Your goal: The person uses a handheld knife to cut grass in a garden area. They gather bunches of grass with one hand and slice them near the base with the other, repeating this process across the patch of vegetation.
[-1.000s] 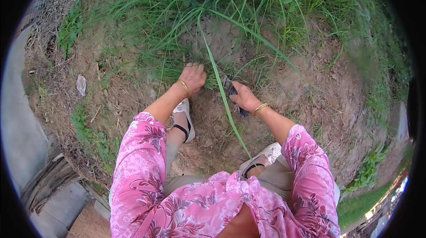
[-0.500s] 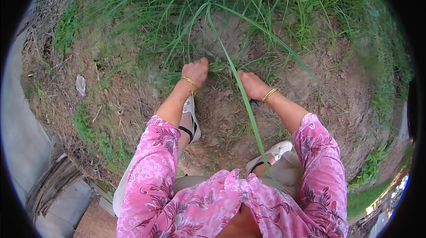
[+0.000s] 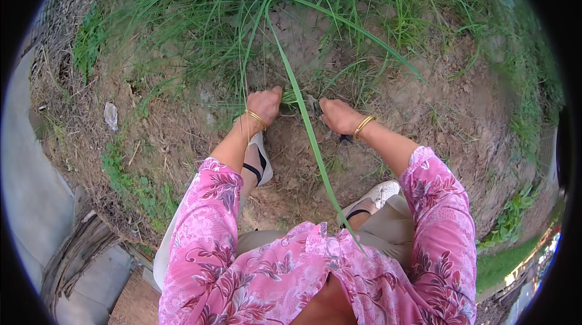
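My left hand is closed around a small bunch of green grass low over the soil; the tips stick out to the right of the fist. Facing it, my right hand is wrapped round a small hand tool. Only the tool's dark end below the fist and a bit of grey in front of it show, so its exact kind is unclear. A gap lies between the two fists. One long grass blade arches in front of the view, between my hands and down toward my shirt.
Tall grass grows thickly ahead, over bare brown soil. My two shoes stand behind my hands. A clear crumpled plastic piece lies on the left. Farther left are grey slabs and a weathered log.
Both hands have shifted slightly left and down in the picture, still closed. More of the grey part shows by my right fist. The long grass blade has swung left.
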`<state>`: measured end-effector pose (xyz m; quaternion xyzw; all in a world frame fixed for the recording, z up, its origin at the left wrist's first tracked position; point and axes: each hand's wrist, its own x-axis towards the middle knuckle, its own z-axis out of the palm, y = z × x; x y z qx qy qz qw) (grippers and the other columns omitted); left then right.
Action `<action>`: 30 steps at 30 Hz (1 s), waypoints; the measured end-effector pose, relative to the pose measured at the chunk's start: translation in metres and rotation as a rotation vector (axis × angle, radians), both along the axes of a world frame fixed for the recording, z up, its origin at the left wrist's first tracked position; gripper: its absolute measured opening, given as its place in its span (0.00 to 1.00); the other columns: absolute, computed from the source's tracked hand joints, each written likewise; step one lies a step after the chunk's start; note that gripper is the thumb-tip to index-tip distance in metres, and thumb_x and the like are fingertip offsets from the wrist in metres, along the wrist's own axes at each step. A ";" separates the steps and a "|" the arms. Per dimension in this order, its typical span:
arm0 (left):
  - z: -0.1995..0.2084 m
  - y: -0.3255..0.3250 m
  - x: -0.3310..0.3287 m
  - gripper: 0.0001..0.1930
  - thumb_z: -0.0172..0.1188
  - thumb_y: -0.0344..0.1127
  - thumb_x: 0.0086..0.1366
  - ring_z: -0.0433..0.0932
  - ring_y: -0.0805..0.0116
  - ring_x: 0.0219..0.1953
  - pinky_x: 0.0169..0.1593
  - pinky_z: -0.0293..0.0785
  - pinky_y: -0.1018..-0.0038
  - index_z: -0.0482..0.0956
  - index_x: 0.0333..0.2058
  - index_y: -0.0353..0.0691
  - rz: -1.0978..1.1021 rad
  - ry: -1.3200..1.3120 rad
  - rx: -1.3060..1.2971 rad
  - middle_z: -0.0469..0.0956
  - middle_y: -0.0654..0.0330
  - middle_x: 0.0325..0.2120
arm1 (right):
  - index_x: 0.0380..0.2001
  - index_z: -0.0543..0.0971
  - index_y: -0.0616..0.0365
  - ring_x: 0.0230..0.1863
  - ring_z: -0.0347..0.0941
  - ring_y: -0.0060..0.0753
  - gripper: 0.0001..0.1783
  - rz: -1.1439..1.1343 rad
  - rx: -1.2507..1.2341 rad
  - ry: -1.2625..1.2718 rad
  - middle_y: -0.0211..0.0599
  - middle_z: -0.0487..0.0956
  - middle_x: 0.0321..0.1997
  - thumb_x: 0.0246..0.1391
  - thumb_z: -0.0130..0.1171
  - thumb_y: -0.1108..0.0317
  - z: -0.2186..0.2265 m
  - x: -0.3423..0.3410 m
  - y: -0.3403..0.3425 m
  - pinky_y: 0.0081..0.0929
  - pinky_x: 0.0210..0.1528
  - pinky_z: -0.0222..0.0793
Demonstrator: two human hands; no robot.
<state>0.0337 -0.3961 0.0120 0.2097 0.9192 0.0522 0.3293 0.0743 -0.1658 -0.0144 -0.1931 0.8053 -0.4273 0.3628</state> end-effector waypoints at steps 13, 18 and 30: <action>-0.014 -0.016 -0.002 0.12 0.50 0.27 0.48 0.74 0.42 0.29 0.33 0.69 0.53 0.68 0.34 0.35 0.044 -0.080 0.021 0.74 0.42 0.21 | 0.31 0.68 0.72 0.37 0.72 0.60 0.10 -0.228 0.067 -0.393 0.62 0.75 0.30 0.47 0.48 0.74 0.009 0.017 -0.035 0.45 0.40 0.67; 0.013 -0.022 0.007 0.10 0.50 0.26 0.46 0.73 0.42 0.28 0.31 0.68 0.52 0.68 0.31 0.35 -0.093 -0.183 0.022 0.73 0.43 0.21 | 0.31 0.66 0.72 0.34 0.72 0.60 0.10 -0.177 0.050 -0.264 0.62 0.74 0.26 0.48 0.47 0.74 0.019 0.056 -0.012 0.45 0.36 0.68; -0.001 -0.047 -0.083 0.07 0.49 0.33 0.52 0.69 0.62 0.42 0.45 0.64 0.63 0.72 0.29 0.39 -0.628 0.726 -0.127 0.71 0.56 0.36 | 0.26 0.63 0.70 0.15 0.72 0.38 0.08 -0.389 -0.110 -0.437 0.46 0.71 0.17 0.50 0.48 0.74 0.029 -0.034 -0.042 0.34 0.16 0.66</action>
